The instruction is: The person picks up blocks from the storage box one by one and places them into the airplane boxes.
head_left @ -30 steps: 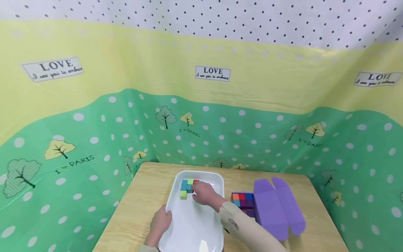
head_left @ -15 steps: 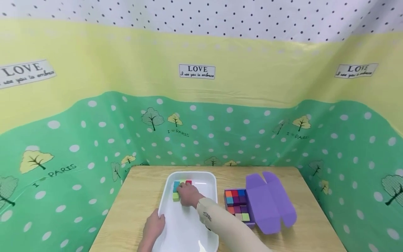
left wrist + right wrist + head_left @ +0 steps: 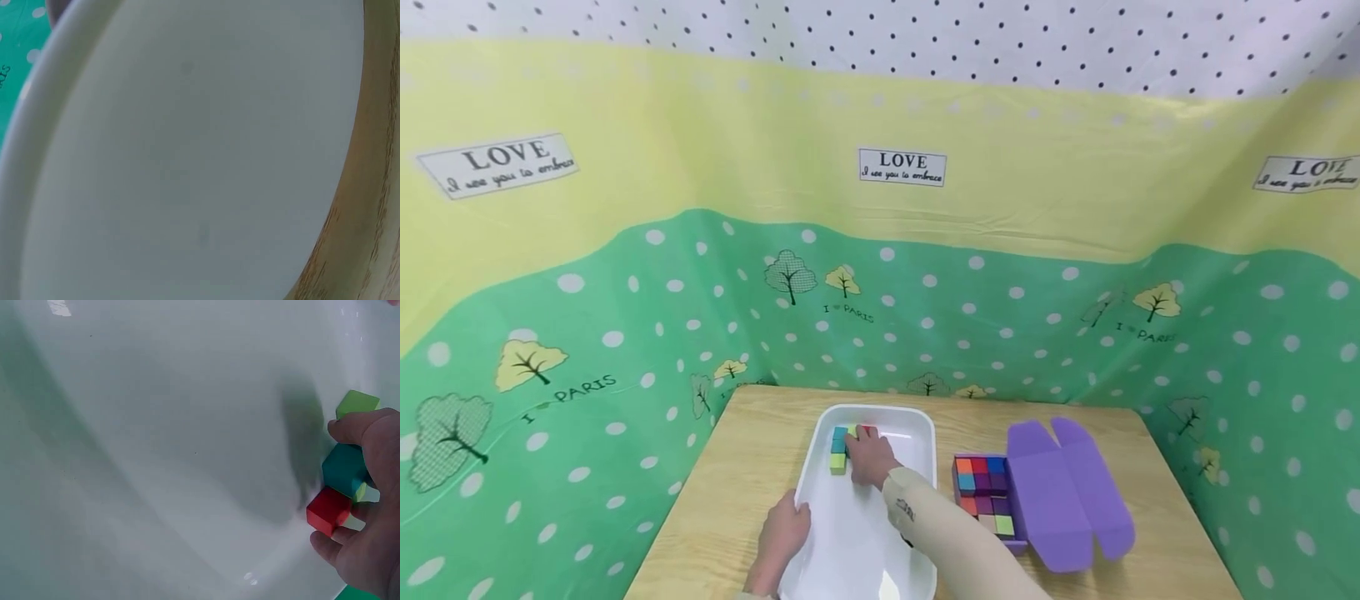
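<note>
My left hand [image 3: 784,527] grips the left rim of a white tray [image 3: 930,446]; the tray's smooth white surface [image 3: 200,150] fills most of the left wrist view. Inside the tray's far left part, my right hand [image 3: 871,462] reaches over a small group of coloured cubes. Its thumb and fingers pinch a teal cube [image 3: 342,467]. Other fingertips lie beside a red cube [image 3: 328,509], which sits against the teal one. A lime green cube [image 3: 357,403] is just beyond the thumb. At the group's left edge are blue-teal cubes [image 3: 839,437] and a lime cube [image 3: 837,464].
Right of the tray stands an open purple box [image 3: 1017,547] holding several coloured cubes, its lid [image 3: 1056,500] folded out to the right. Both rest on a wooden table [image 3: 700,508]. A patterned curtain [image 3: 880,333] hangs around the table's back and sides.
My right hand has lowered onto the cubes and its forearm has swung left, uncovering more of the purple box. The left hand keeps its hold on the rim. The head view shifted slightly and back.
</note>
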`<state>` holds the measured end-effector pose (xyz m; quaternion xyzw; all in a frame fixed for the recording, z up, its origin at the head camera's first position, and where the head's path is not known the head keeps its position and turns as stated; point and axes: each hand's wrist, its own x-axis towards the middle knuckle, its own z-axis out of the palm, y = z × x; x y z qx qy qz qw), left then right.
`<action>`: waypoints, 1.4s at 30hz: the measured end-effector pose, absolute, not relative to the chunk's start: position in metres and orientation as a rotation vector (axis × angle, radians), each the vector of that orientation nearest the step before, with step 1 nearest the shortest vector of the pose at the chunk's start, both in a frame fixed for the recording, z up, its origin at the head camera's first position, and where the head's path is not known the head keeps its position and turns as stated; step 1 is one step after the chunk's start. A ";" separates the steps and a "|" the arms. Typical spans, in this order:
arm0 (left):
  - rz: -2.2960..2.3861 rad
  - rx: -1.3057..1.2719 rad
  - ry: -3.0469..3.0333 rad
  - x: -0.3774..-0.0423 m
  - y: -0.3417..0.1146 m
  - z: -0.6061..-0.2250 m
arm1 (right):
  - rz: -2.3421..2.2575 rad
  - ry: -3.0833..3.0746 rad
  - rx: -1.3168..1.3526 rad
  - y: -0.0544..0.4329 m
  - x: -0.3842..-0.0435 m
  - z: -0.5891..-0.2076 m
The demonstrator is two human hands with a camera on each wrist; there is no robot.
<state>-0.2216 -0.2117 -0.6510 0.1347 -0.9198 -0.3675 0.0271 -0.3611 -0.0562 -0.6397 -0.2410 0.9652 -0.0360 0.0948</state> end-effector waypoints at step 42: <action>-1.140 0.435 -2.879 -0.221 -0.209 -0.651 | -0.618 2.794 -0.955 0.063 -0.326 -0.561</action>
